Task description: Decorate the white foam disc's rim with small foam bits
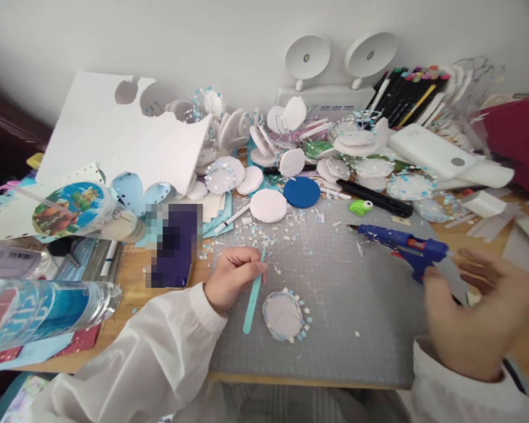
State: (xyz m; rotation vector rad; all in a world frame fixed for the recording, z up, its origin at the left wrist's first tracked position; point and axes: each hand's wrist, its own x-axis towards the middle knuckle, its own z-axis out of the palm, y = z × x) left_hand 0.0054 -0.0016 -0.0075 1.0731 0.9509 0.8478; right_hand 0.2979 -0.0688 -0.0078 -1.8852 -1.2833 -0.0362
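Left hand pinches a teal stick between thumb and fingers, near the stick's upper end; lower end slants down toward the body, over the gray mat. Small round disc lies flat on the mat just right of the stick, apart from it, pale paper bits around its rim. Right hand motion-blurred, thumb and fingers spread, at the handle end of the blue glue gun; can't tell if it touches. Gun lies on the mat's right side, nozzle pointing left. Behind, along the mat's far edge: white disc beside blue disc, then green clip and black tool. Phone, partly pixelated, left of the mat. Water bottle on its side, far left. Paper scraps scattered across the mat's upper left.
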